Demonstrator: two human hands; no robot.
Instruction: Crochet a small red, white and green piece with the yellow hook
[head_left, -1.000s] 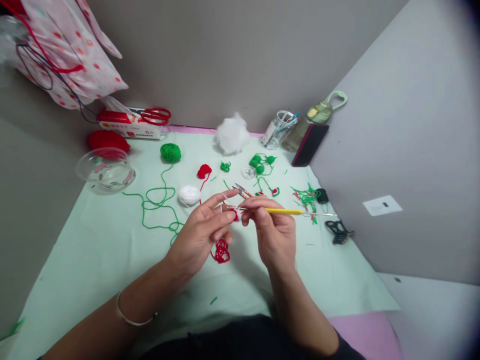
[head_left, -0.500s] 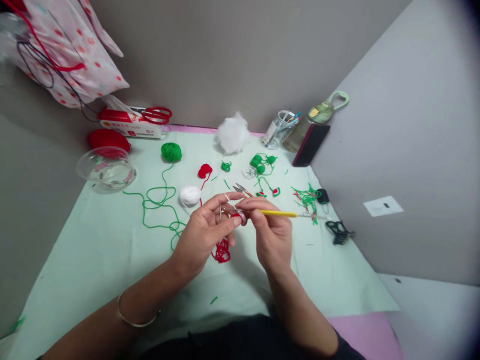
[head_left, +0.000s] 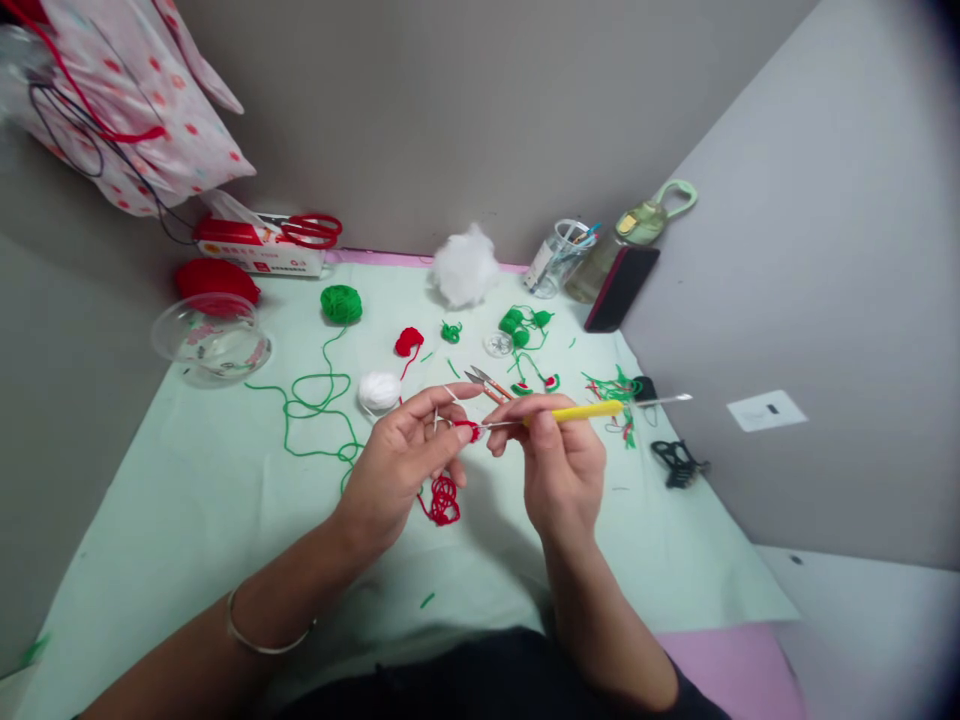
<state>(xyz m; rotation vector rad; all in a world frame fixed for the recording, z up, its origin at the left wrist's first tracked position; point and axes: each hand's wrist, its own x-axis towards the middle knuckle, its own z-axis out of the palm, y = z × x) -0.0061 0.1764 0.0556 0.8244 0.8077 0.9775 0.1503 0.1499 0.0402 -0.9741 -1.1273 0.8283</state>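
Drawing toward the right of the frame, your right hand [head_left: 564,462] has shifted the yellow-handled hook [head_left: 581,411] outward since half a second ago, baring more of its thin shaft. Your right fingers are closed around the handle. At the centre of the frame, your left hand [head_left: 394,465] pinches the small red piece [head_left: 470,430], with white yarn [head_left: 451,395] over the index finger. This suggests a loop being pulled; the tip's catch is too small to tell.
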